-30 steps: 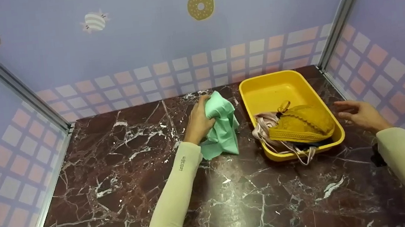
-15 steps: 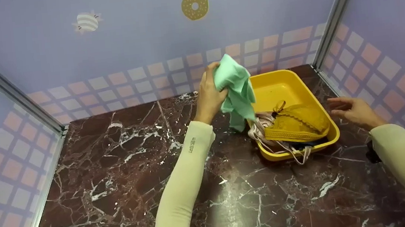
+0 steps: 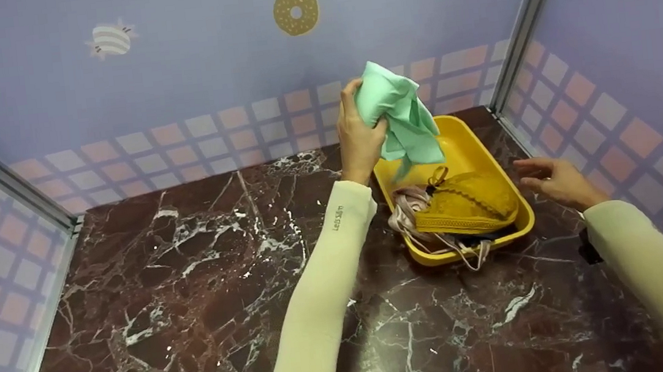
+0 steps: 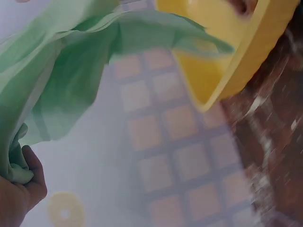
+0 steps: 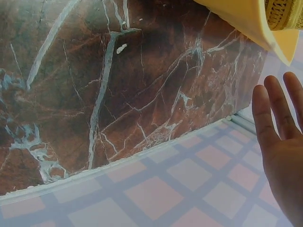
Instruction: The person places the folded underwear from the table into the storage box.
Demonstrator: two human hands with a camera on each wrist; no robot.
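Note:
My left hand (image 3: 360,140) grips a crumpled mint-green cloth (image 3: 401,114), raised above the far part of a yellow plastic tub (image 3: 529,220). In the left wrist view the cloth (image 4: 66,80) hangs in loose folds, with the thumb pressed against its bunched end. A mustard lace bra (image 3: 466,202) lies in the tub on top of a pale pink satin garment (image 3: 410,202), whose straps spill over the near rim. Beside the tub's right rim hovers my right hand (image 3: 559,180), holding nothing. Its fingers (image 5: 284,104) look extended in the right wrist view.
A dark red marbled tabletop (image 3: 195,299) bears the tub at its right side. Lilac walls with printed checks stand at the back (image 3: 202,70), left and right. Something dark (image 3: 475,238) shows under the bra.
My left hand has lifted the mint-green cloth off the table and carried it up and right, over the tub. My right hand stays beside the tub. The view has swung slightly right.

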